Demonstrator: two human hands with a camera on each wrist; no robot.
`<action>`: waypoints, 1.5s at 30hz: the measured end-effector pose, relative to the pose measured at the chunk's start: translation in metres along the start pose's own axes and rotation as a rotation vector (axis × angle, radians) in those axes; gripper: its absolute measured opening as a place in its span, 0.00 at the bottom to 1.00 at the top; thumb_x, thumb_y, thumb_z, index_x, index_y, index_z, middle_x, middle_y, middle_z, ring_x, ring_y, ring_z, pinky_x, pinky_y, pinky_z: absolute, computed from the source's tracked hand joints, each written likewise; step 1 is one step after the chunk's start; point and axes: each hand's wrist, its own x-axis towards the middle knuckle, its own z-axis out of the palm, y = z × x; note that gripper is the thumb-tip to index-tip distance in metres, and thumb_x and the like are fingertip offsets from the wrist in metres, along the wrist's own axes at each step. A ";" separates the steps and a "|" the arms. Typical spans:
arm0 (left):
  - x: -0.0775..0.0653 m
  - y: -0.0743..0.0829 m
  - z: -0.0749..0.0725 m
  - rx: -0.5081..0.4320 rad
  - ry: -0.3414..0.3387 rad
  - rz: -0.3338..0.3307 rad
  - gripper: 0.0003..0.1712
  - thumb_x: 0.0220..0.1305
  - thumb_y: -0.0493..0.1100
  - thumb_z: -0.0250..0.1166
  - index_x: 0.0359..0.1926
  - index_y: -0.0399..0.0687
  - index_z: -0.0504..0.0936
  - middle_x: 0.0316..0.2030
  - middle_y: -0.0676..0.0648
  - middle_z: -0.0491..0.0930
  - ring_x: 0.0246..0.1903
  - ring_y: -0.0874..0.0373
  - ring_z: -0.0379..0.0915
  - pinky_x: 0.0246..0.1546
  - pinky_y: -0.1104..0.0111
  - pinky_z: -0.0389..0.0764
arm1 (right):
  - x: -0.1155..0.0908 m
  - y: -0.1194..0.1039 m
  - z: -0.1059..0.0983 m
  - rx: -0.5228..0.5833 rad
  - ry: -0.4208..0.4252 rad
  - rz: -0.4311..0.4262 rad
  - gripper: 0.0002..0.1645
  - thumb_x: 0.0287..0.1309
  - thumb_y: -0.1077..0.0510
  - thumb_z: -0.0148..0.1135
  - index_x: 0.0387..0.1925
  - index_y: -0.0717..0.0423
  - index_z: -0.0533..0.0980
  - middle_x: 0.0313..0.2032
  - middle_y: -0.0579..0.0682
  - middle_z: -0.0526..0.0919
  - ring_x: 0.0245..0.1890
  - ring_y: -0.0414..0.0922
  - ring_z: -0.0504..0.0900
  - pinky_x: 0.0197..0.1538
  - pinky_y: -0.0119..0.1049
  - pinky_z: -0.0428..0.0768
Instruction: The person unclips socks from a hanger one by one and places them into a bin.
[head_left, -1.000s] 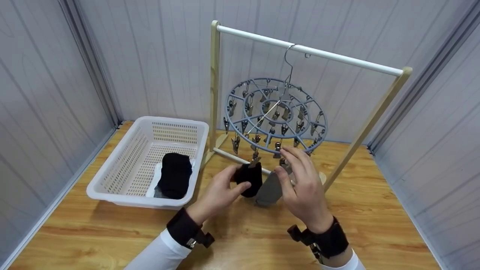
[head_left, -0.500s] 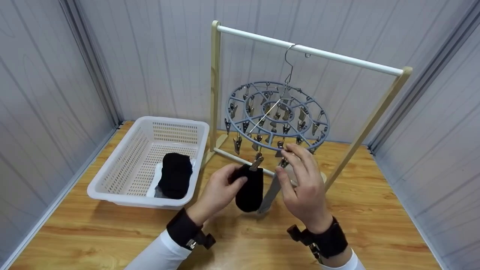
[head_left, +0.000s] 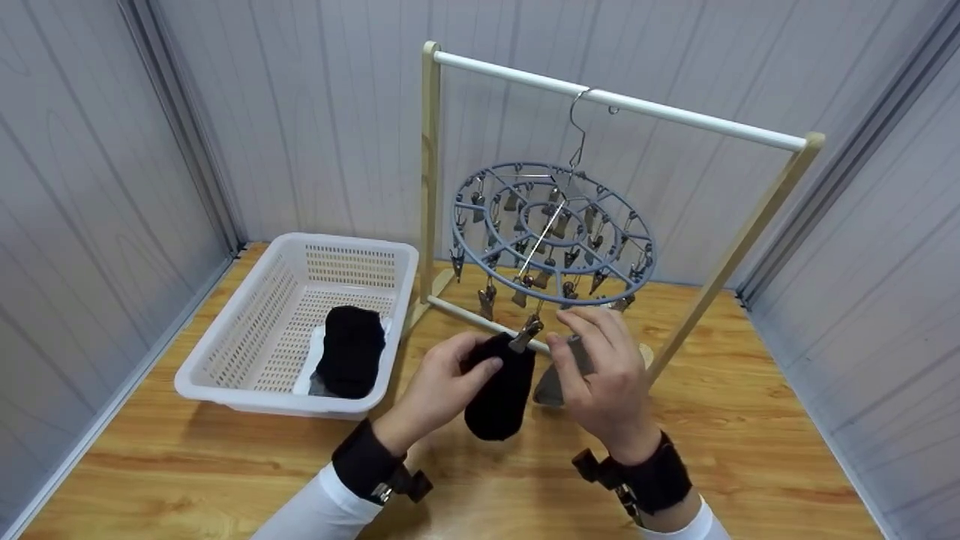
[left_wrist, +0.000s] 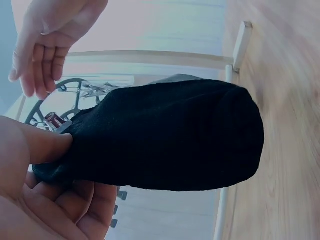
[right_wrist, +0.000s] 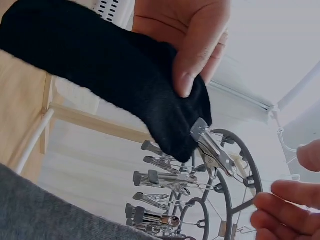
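Note:
My left hand (head_left: 446,382) pinches the top of a black sock (head_left: 499,401) between thumb and fingers. One metal clip (right_wrist: 212,150) bites the sock's upper edge beside my thumb, and the sock's toe hangs down. Near the rim of the round blue-grey clip hanger (head_left: 517,289), my right hand (head_left: 607,375) is held with loosely bent fingers and nothing in its grasp. The right wrist view has these fingers (right_wrist: 285,200) close to the ring, apart from the black sock. A grey sock (head_left: 551,386) hangs partly hidden behind my right hand.
The hanger hooks over the white rail (head_left: 517,73) of a wooden stand (head_left: 430,172), with several metal clips dangling. To the left, a white plastic basket (head_left: 217,330) contains another black sock (head_left: 351,352) and something white (head_left: 309,360) under it. Panelled walls enclose the wooden table (head_left: 480,495).
The hanger has turned and tilted, bringing the clip with the black sock slightly right. The sock's toe hangs lower than a second ago. My right hand has shifted only a little.

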 end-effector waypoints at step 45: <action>-0.001 0.012 0.005 -0.113 -0.053 -0.016 0.11 0.78 0.39 0.72 0.54 0.37 0.88 0.43 0.45 0.89 0.40 0.58 0.83 0.44 0.67 0.83 | -0.003 0.007 0.010 0.234 -0.309 0.469 0.14 0.86 0.53 0.59 0.58 0.58 0.83 0.46 0.47 0.84 0.39 0.43 0.79 0.43 0.37 0.78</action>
